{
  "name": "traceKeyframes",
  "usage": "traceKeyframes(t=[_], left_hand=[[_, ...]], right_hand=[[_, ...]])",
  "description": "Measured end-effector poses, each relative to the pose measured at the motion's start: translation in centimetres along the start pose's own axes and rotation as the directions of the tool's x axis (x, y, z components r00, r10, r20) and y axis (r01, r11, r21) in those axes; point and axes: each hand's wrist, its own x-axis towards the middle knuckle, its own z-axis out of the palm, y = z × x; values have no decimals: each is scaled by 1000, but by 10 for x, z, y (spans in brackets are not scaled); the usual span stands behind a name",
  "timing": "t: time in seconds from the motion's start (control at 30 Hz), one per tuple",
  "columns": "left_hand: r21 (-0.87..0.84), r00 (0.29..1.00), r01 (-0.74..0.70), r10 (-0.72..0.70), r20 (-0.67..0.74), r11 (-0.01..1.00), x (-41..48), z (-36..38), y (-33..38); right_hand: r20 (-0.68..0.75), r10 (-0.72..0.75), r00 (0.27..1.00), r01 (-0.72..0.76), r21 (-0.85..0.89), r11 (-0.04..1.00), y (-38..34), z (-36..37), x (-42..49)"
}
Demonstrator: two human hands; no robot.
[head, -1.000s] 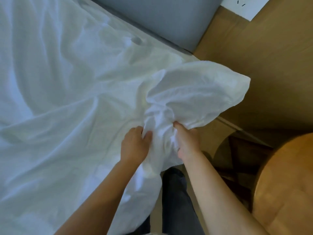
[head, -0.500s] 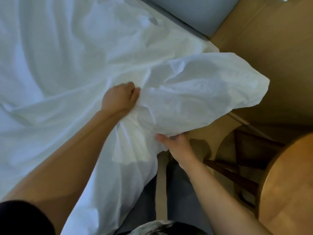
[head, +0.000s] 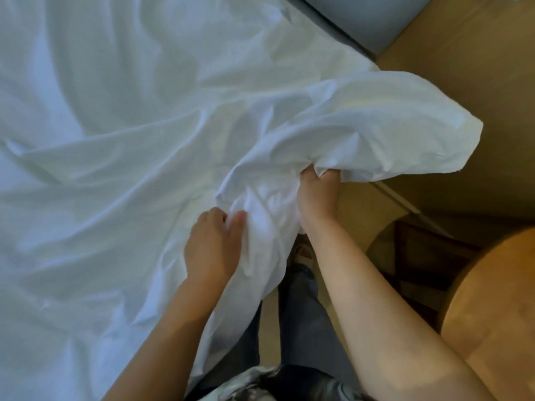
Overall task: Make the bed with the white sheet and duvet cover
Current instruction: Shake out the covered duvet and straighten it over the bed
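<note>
Midway, the person's left hand and right hand each gripped the bunched corner of the white sheet, which lay rumpled across the bed, smoothing and the duvet cover seemingly still ahead.

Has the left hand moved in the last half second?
Yes. The left hand has pulled back toward the person, away from the grey headboard, gripping the white sheet.
</note>
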Motion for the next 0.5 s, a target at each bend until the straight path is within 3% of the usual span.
traceKeyframes(t=[0.07, 0.13, 0.23, 0.3, 0.4, 0.5], left_hand=[[-118, 998, -59, 59, -5, 991, 5, 2, -2], [-154, 993, -106, 98, -59, 982, 6, 0, -3], [-213, 991, -109, 89, -101, 971, 4, -4, -9], [-258, 992, -94, 69, -103, 961, 1, -7, -10], [-459, 997, 23, -56, -57, 888, -14, -12, 1], [-745, 974, 222, -173, 144, 629, -32, -41, 13]], right_hand=[[-8, 99, 995, -98, 114, 989, 7, 0, -6], [74, 299, 951, -308, 256, 916, 16, -7, -13], [317, 543, 777, -600, 115, 792, 37, -19, -34], [436, 526, 730, -605, 54, 795, 55, -21, -54], [468, 422, 777, -516, 87, 852, 70, -17, -71], [359, 335, 871, -405, 140, 904, 66, -25, -73]])
